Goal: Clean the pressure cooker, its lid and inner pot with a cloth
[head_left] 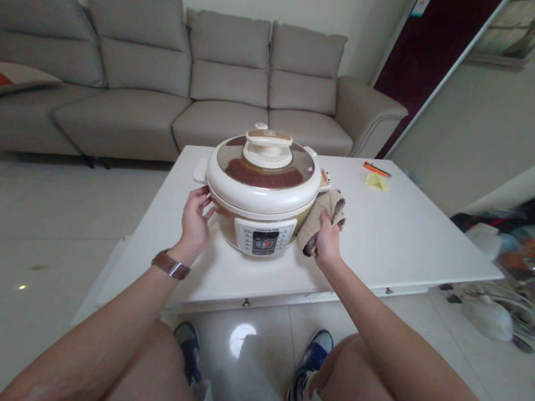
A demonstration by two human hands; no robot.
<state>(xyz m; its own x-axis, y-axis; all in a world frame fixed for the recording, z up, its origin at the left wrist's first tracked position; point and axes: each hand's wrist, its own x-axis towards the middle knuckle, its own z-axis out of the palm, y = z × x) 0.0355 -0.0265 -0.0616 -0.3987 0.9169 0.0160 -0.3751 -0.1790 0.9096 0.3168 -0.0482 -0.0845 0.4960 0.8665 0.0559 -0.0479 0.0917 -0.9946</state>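
A white electric pressure cooker (260, 203) stands upright on the white table, its glass-topped lid with a tan-and-white handle (268, 146) in place. Its control panel (264, 236) faces me. At the cooker's left side is my left hand (197, 217), fingers apart and curved, the fingertips at the wall below the rim. A bunched beige-brown cloth (321, 216) is gripped in my right hand (328, 241) and lies against the cooker's right side. Part of the cooker's right wall is hidden behind the cloth.
On the table's far right lie an orange pen-like tool (377, 169) and a crumpled yellow piece (377, 181). A small object (325, 179) shows behind the cooker. Beyond the table (407, 233) is a grey sofa (230, 76). Clutter (523, 296) covers the floor at right.
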